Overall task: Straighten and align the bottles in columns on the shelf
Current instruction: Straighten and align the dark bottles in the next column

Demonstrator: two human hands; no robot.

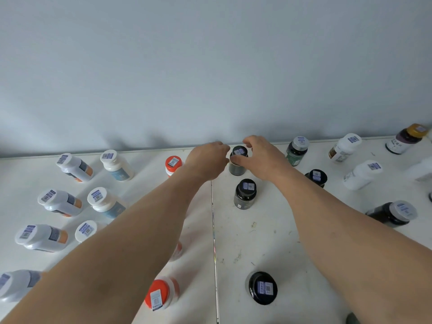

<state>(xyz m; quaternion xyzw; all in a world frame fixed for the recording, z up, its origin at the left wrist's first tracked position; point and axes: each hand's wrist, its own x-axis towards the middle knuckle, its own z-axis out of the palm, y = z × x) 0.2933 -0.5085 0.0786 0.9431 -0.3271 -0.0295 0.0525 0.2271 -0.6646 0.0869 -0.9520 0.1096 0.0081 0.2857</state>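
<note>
Black-capped bottle [238, 163] gripped between left hand [208, 160], right hand [259, 157].

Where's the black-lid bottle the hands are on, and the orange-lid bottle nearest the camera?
black-lid bottle [239, 151]: head view, on its lid sticker.
orange-lid bottle [156, 293]: head view, on its orange lid.

Plain pale grey-blue wall [210, 66], scuffed white shelf surface [257, 242], perhaps daylight

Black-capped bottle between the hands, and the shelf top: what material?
Black-capped bottle: likely plastic; matte black cap, dull grey body, barcode sticker on top. Shelf top: looks like white painted or laminated board; smooth, scuffed and stained, with a seam between panels.
</note>
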